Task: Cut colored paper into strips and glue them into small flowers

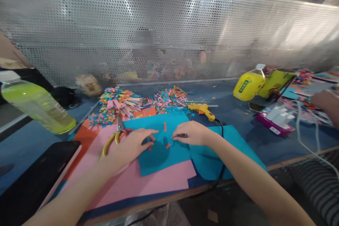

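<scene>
Orange slips (165, 126) lie on the blue sheet (161, 159) between the hands; the left hand (135, 143) is loosely spread near its left edge; the right hand (194, 132) has fingertips drawn together, around what I cannot tell. A careless brush could scatter such light slips; the right forearm (238, 159), crossing above the cord (222, 130), might snag it and drag the yellow glue gun (202, 109) nearer.

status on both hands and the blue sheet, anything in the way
Left hand, right hand over blue sheet. Small orange scraps between them. Scissors close by left hand, glue gun beyond right hand.
</scene>
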`<state>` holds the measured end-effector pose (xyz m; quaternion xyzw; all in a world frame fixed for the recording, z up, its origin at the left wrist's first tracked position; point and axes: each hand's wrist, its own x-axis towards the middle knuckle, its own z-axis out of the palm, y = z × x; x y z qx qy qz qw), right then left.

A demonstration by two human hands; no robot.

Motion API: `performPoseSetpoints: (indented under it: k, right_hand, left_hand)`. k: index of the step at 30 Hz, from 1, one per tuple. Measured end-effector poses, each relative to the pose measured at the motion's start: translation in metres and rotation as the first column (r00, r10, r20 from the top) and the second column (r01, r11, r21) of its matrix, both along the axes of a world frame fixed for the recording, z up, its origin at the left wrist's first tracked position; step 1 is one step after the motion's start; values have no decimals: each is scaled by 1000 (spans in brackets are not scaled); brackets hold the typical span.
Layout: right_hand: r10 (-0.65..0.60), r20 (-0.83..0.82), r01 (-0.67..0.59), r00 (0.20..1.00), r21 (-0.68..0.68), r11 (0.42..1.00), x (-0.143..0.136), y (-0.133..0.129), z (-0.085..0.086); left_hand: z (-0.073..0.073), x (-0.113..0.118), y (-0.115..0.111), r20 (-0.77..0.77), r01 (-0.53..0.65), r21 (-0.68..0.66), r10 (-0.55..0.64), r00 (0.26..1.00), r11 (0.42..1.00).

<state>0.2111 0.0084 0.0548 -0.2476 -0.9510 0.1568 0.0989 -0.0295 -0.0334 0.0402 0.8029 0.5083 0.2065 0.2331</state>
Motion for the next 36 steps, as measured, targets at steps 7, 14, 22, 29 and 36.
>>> performPoseSetpoints:
  k: [7,14,22,29,36]
  right_hand:
    - [-282,-208,316,936,152,937,15,21,-1]
    - [-970,-6,933,244,274,233,41,48,-18]
    - [-980,67,966,187,166,196,49,65,-22]
    - [-893,-282,932,351,200,303,49,55,-7]
    - [-393,-502,636,770,567,523,19,29,-6]
  left_hand:
    - [5,7,-5,128,-137,39,131,983,990]
    - [-8,5,4,484,-197,-86,214,848,977]
    - [-5,8,5,662,-153,-278,305,685,948]
    - [-10,9,5,712,-198,-373,417,565,906]
    - [-15,7,9,795,-134,-466,480,370,875]
